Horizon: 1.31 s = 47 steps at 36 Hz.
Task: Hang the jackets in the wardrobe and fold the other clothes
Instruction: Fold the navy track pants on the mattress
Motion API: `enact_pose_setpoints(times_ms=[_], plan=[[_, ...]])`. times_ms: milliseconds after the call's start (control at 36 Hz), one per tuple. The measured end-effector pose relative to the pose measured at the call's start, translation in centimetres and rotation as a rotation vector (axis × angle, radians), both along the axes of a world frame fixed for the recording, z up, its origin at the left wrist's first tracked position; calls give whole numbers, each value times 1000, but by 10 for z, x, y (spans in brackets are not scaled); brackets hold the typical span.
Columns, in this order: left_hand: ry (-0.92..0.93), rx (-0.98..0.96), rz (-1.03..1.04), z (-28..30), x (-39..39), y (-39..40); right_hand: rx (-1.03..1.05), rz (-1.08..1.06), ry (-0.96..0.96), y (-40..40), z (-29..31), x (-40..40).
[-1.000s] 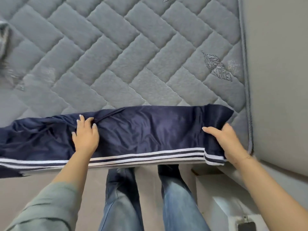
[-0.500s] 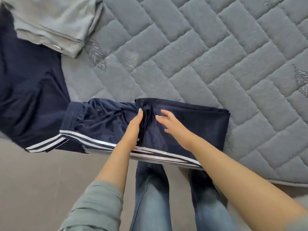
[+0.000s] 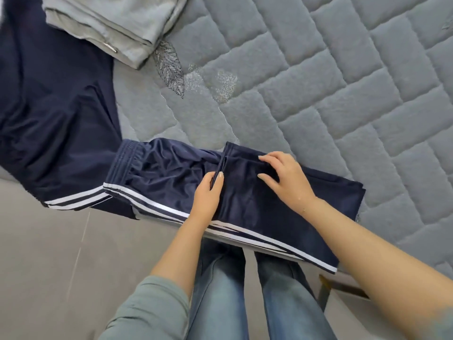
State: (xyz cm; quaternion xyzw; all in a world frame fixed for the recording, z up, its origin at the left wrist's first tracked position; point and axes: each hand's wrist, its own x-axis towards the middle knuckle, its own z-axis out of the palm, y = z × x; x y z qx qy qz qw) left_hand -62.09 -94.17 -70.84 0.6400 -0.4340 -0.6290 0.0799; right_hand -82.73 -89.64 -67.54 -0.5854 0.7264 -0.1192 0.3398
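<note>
- The navy track pants with white side stripes lie along the near edge of the grey quilted mattress, waistband to the left and the legs folded back over themselves on the right.
- The left hand pinches the edge of the folded layer: thumb on top of the fabric, fingers tucked under the fold.
- The right hand rests on top of the folded part, just right of the left hand, fingers spread and bent so the tips press the cloth down.
- The striped side of the pants faces the person and hangs slightly over the mattress edge.
- A second navy garment with matching white stripes lies to the left, touching the waistband end of the pants; part of it runs off the left of the view.
- A folded grey-green garment sits at the far left of the mattress, overlapping the far part of the navy garment.
- Below the mattress edge, the person's legs in blue jeans stand on a grey floor.
- The left arm wears a grey-green sleeve pushed up; the right forearm is bare.
</note>
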Motion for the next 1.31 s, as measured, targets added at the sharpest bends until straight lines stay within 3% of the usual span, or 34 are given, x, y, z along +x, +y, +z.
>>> enact_pose_setpoints(times_ms=[111,278,389,500,667,806,917,1000,1139,1250,1306], plan=[[-10,105,-10,-2,-1,-5,93,102,-15,-37,-14,1],[31,266,96,10,-6,-11,143,-35,-173,-48,-22,-11],[129,172,115,15,-6,-4,183,-66,-211,-53,-29,-12],[71,69,114,16,-8,0,166,-56,-164,-58,-32,-1],[64,-85,90,45,9,-23,-95,18,-1,-34,-14,14],[-88,-303,-12,78,80,-70,-102,315,115,-13,-11,38],[-356,-337,-96,75,145,-103,101,431,192,-10,-23,64],[-496,-278,-93,59,173,-112,144,466,269,-14,-38,84],[-698,-299,-53,44,175,-112,176,430,360,-22,-52,105],[-1021,-523,-189,43,146,-95,196,454,369,-23,-49,103],[-1005,-679,-286,41,124,-79,196,461,332,-24,-47,100]])
